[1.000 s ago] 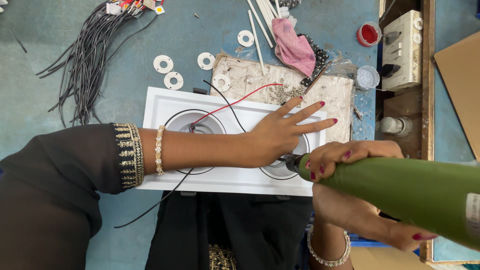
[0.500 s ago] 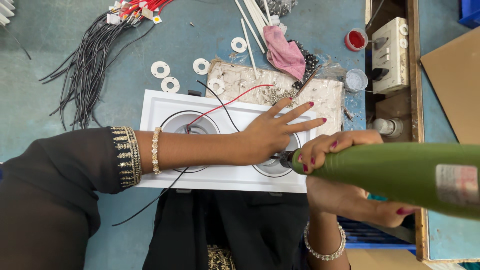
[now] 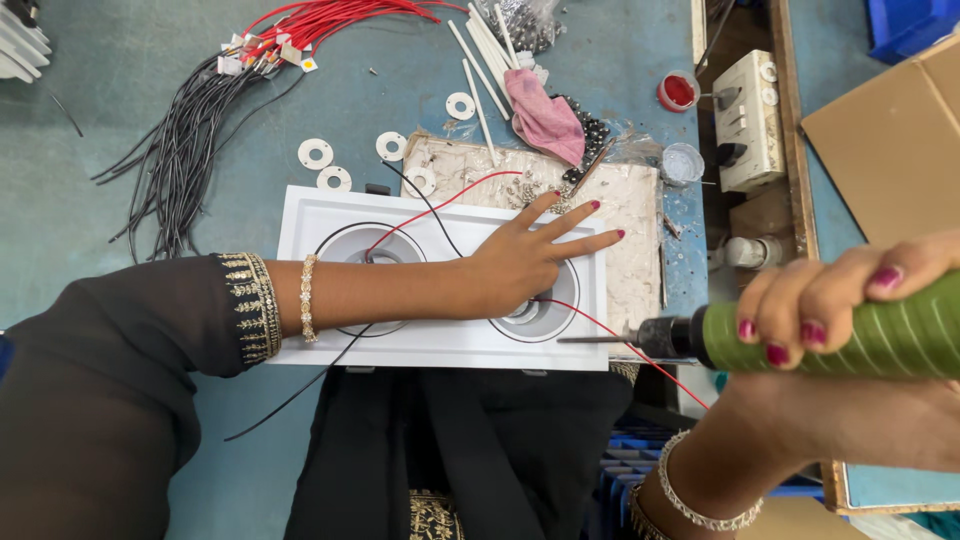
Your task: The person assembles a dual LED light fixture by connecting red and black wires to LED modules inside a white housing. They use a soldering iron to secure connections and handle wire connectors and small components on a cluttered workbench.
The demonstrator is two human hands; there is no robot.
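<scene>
Left hand (image 3: 530, 262) spread flat on white rectangular twin-ring metal housing (image 3: 440, 285); right hand (image 3: 850, 345) grips green cylindrical electric screwdriver (image 3: 800, 338), lying level, bit pointing left at the housing's right edge.

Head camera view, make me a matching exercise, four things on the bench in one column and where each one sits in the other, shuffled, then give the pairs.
Things:
1. left hand
2. right hand
3. pink cloth
4. bundle of black wires

Places:
A. spread over the blue table at upper left
B. wrapped around the green electric screwdriver
C. pressed flat on the white twin lamp housing
D. crumpled beside the white sticks at top centre

Pairs: 1-C, 2-B, 3-D, 4-A
</scene>
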